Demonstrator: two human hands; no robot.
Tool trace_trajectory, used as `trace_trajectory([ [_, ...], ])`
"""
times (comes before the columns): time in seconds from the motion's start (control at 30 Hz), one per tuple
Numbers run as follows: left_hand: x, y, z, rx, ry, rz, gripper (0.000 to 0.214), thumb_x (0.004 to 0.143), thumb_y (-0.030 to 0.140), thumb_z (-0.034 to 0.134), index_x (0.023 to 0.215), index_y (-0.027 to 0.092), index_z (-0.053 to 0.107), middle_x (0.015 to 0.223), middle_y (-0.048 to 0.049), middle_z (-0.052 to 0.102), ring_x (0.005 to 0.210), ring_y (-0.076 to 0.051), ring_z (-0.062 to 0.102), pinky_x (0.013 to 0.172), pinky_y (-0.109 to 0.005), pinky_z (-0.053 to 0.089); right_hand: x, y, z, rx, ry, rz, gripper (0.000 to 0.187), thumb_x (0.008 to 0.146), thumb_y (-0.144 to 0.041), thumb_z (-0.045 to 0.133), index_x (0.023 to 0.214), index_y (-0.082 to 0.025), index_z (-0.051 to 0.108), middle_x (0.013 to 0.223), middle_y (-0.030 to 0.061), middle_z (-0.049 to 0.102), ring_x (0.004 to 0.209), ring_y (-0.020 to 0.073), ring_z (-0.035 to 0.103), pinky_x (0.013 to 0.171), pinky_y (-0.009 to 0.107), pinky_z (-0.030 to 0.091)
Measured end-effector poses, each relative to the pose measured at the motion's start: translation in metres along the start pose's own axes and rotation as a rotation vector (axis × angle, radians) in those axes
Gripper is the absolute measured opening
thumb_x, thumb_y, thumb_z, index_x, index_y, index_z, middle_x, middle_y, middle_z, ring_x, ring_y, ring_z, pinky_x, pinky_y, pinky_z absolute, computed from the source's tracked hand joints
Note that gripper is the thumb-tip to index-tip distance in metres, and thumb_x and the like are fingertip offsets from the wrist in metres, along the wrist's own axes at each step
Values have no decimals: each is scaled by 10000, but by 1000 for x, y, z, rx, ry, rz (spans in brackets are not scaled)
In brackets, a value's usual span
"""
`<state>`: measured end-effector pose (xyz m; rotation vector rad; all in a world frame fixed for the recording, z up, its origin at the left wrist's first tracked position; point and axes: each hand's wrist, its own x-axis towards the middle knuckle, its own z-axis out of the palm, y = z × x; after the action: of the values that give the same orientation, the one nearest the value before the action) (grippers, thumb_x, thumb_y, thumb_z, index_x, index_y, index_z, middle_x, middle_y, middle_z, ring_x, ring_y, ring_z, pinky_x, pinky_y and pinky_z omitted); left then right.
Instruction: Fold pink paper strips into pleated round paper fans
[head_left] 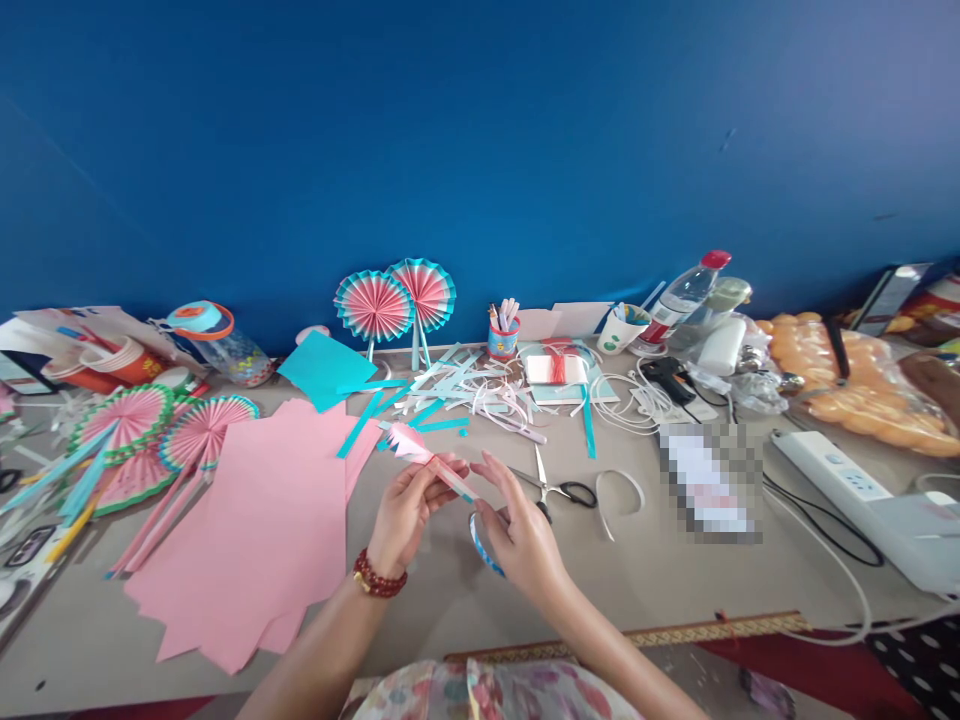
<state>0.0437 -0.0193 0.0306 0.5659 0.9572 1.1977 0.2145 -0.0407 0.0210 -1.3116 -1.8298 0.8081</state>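
Head view: looking forward and down over the worktop (615, 580), with both hands at the near middle.
Folded paper (409, 443): held slantwise above the worktop, between both hands; loose pink-and-white end toward the far left, narrow teal-tipped end toward the near right, bound partway by red thread (430, 460).
Paper's handling: probably very light, fairly stiff along the packed folds, soft and easily creased at the loose end; likely not slippery. Best taken with fingertips on the narrow length beside the binding, clear of the loose end.
Left hand (405, 505): closed to a fingertip pinch on the folded paper, close to the red thread.
Right hand (525, 530): half open, fingers bent, thumb at the teal-tipped end; cannot tell whether pinching or only touching.
Blue ring (482, 551): just beside the right palm, partly hidden; cannot tell whether gripped or lying beneath.
Scissors (550, 488): lying with blades parted, just to the right of the right hand.
Pink sheets (270, 520): stacked unevenly to the left of the left hand.
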Motion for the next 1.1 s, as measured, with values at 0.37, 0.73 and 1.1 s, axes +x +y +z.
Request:
trace_trajectory([
  [0.37,-1,-2,0,47,17,22,366,825,401,663,1045,109,679,1096,-175,722,1067,-323,667,838,-395,555,1,-1,-1,-21,20,-20,525,914,-160,437,1419,-264,340,1316,79,604,1162,205,610,905,334,533],
  [0.73,-1,-2,4,78,33,29,380,793,453,686,1012,143,685,1053,-127,741,1069,-325,663,832,-416,557,1,-10,-7,-152,-18,-116,359,892,-74,388,1083,-254,632,1313,77,589,997,185,685,776,268,557],
  [1.1,1,4,-2,-1,19,-23,365,781,420,709,1005,132,688,1077,-143,731,1075,-302,664,929,-400,508,-2,-7,-4,-391,-100,-128,513,841,-63,440,1259,-296,621,1458,78,467,803,191,736,659,279,587],
])
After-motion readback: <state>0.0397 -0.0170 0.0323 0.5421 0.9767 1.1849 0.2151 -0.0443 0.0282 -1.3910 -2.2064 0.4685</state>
